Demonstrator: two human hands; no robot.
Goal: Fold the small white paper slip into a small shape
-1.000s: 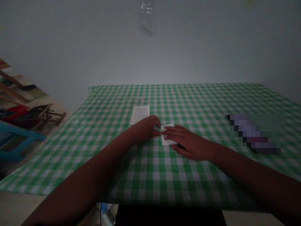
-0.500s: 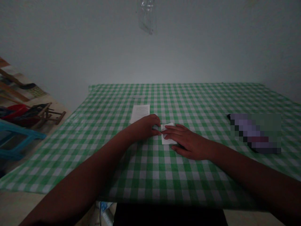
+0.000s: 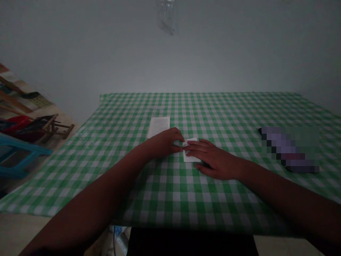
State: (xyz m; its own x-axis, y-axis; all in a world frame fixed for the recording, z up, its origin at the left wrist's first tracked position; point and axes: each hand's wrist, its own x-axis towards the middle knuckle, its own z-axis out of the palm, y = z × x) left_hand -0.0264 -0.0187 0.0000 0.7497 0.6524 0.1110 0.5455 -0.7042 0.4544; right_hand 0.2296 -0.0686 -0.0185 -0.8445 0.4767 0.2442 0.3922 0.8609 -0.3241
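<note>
A small folded sheet of white paper (image 3: 189, 159) with faint print lies on the checked tablecloth in front of me. My left hand (image 3: 172, 142) is at its left edge, fingers curled and the thumb and fingertips closed on that edge. From the right, my right hand (image 3: 210, 158) lies flat across the paper, its fingers stretched out and covering much of it. Its thumb rests apart, near the paper's lower right corner. Beyond my left wrist is a printed white sheet (image 3: 160, 125), partly hidden by that hand and forearm.
A green and white checked tablecloth (image 3: 226, 206) covers the table, which meets a pale wall. At right lies a blurred-out purple and black object (image 3: 282, 142). A blue stool (image 3: 23, 153) and a red container (image 3: 20, 122) are on the floor at left. A clear plastic bag (image 3: 166, 17) hangs on the wall.
My hands and the folded paper keep nearly the same places. The whole view has shifted very slightly.
</note>
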